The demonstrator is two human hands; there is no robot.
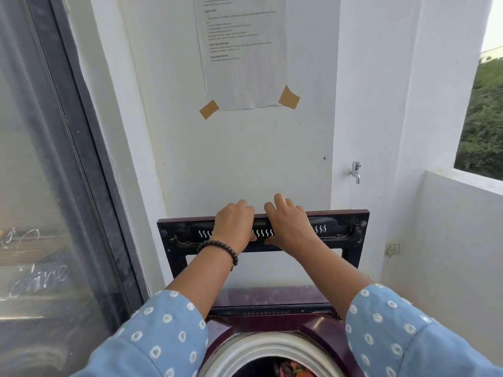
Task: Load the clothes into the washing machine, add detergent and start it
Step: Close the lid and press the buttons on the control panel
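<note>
The raised lid of the washing machine is grasped at its top edge by both hands, the left hand and the right hand set side by side, fingers curled over the far side and thumbs on the near face. Clothes are seen in the drum below. The lid is probably about to be lowered; it should be brought down evenly, with fingers kept clear of the fold and rim.
</note>
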